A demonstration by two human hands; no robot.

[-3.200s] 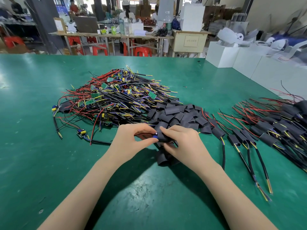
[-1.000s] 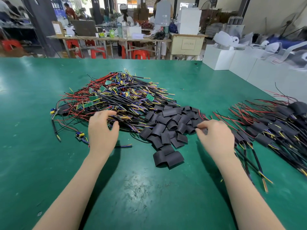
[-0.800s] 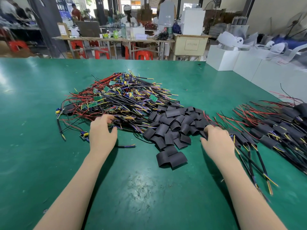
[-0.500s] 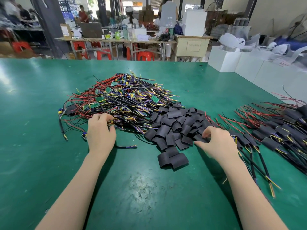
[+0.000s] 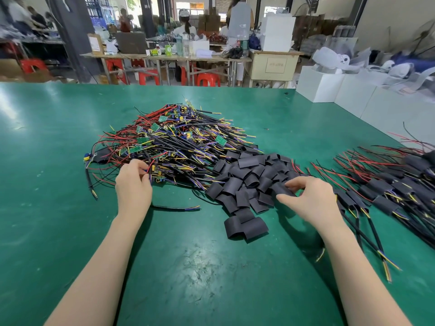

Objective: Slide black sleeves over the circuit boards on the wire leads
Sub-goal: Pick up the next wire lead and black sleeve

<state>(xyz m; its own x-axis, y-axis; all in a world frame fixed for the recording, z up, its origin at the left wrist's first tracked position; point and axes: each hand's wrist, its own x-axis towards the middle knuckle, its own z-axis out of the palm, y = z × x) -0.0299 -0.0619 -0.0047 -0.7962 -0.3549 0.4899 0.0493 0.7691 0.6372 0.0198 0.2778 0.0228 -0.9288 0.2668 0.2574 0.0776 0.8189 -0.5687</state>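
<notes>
Currently, left hand: fingers curled into the wire pile, red wire pinched.
Right hand: one black sleeve pinched at the sleeve heap.
Sleeved leads: laid rightward on the table.

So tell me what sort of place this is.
Most likely a small electronics assembly workshop. A green worktable holds a heap of wire leads with circuit boards and a pile of black sleeves. Behind it stand more benches with red stools, stacked white boxes and other workers.
</notes>
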